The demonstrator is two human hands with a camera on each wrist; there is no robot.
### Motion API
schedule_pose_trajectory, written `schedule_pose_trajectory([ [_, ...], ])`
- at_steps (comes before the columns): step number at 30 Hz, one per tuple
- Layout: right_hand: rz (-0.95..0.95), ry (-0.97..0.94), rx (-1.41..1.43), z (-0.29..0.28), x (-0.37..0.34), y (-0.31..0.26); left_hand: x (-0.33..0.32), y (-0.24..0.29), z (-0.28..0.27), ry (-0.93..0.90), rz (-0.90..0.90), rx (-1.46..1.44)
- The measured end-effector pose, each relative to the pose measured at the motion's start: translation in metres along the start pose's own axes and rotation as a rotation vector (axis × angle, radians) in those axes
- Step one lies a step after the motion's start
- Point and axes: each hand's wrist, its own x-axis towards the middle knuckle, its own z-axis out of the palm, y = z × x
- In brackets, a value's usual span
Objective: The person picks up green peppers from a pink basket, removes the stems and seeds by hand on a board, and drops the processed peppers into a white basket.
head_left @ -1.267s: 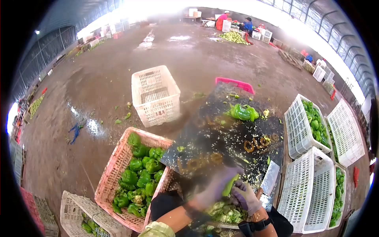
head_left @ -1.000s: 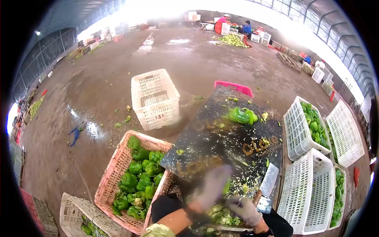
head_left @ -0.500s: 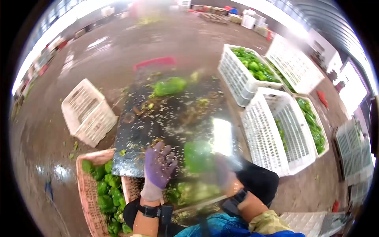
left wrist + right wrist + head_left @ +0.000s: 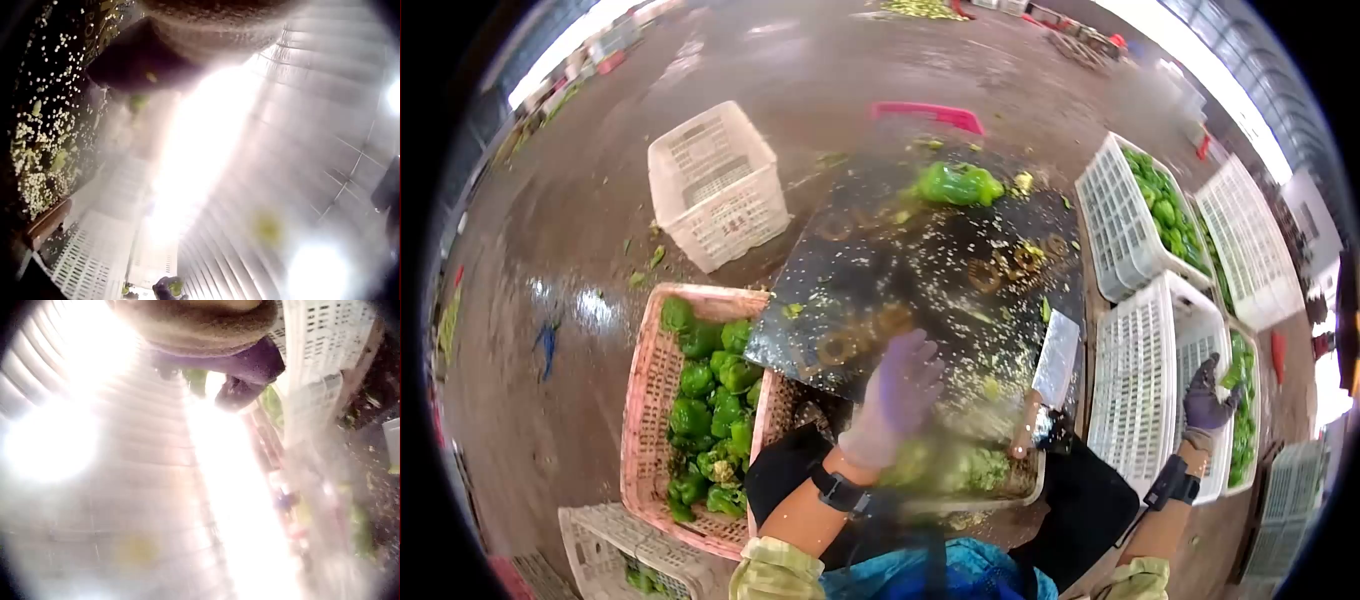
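My left hand [image 4: 897,400], in a purple-and-white glove, is over the near edge of the black board [image 4: 880,250] with its fingers extended and nothing in them. At the far right my gloved right hand [image 4: 1208,408] is over the tall white crates, holding a green bell pepper [image 4: 197,381] that shows between finger and thumb in the right wrist view. Most of that pepper is hidden by the glove. Another green pepper [image 4: 960,185] lies at the board's far end. A cleaver [image 4: 1055,360] rests on the board's right side, its wooden handle toward me.
A pink crate [image 4: 658,380] of whole green peppers stands left of the board. Pepper cores and scraps [image 4: 970,470] fill a tray at my knees. White crates [image 4: 1130,370] line the right, some with peppers. Another white crate [image 4: 720,215] stands on the wet floor.
My right hand has come off the pepper scraps and swung right over the crates with a green pepper. My left hand stays near the board's front edge. The head view turned right, then partly back.
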Motion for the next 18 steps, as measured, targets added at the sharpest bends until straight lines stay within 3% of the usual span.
schedule_pose_trajectory([
  [1, -0.15, 0.215, -0.108, 0.02, 0.011, 0.011, 0.0, 0.002, 0.001, -0.015, 0.016, -0.038],
  [2, -0.096, 0.067, -0.528, 0.024, 0.027, 0.037, 0.001, 0.002, 0.001, -0.029, 0.029, -0.073],
  [4, 0.038, -0.206, -0.671, 0.049, 0.056, 0.118, 0.001, 0.008, 0.007, -0.002, 0.022, -0.126],
  [5, 0.155, 0.03, -0.929, 0.067, 0.077, 0.158, -0.001, 0.013, 0.01, 0.0, 0.02, -0.151],
  [6, 0.305, 0.102, -1.226, 0.109, 0.082, 0.214, -0.003, 0.018, 0.012, 0.0, 0.02, -0.179],
  [7, 0.381, 0.016, -1.417, 0.118, 0.096, 0.257, -0.003, 0.023, 0.014, 0.002, 0.022, -0.207],
  [8, 0.421, -0.282, -1.597, 0.113, 0.115, 0.292, -0.002, 0.029, 0.014, 0.007, 0.027, -0.212],
  [9, 0.49, -0.453, -1.793, 0.12, 0.131, 0.318, -0.001, 0.038, 0.016, 0.018, 0.065, -0.184],
  [11, 0.367, -0.667, -2.025, 0.1, 0.176, 0.367, 0.004, 0.054, 0.017, 0.049, 0.136, -0.122],
  [13, 0.249, -0.736, -2.254, 0.094, 0.213, 0.406, 0.021, 0.06, 0.005, 0.053, 0.115, -0.299],
  [15, 0.287, -0.546, -2.271, 0.086, 0.239, 0.434, 0.03, 0.065, 0.008, 0.063, 0.122, -0.315],
  [18, 0.24, -0.534, -2.461, 0.073, 0.268, 0.456, 0.049, 0.071, 0.003, 0.081, 0.066, -0.3],
])
